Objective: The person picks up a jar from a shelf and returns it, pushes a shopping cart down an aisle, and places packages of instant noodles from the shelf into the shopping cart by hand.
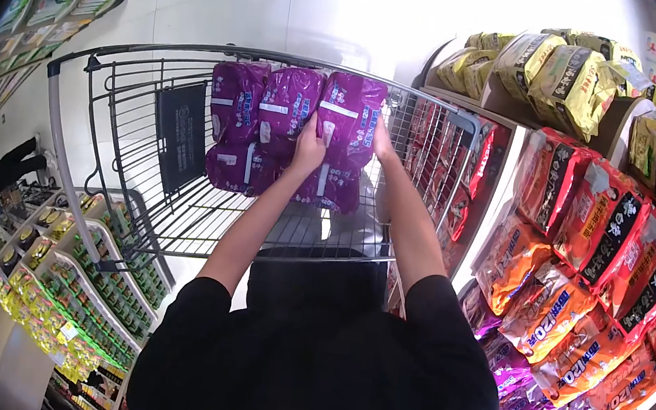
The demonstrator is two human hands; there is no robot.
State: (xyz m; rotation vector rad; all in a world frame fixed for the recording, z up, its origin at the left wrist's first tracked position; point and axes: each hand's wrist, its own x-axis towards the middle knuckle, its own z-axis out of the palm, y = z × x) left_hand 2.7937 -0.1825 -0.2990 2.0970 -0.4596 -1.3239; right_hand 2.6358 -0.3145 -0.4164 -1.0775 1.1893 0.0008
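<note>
Several purple packages lie side by side in the metal shopping cart. Both of my hands are at the sides of the upper right purple package. My left hand presses on its left side, next to the upper middle purple package. On its right side is my right hand, partly hidden behind the package edge. Below my hands lies another purple package. The upper left purple package is near the cart's dark panel.
Right of the cart, shelves hold red packages, orange packages and yellow packages. Green and yellow goods fill a shelf at the lower left. A person in dark clothing is at the far left.
</note>
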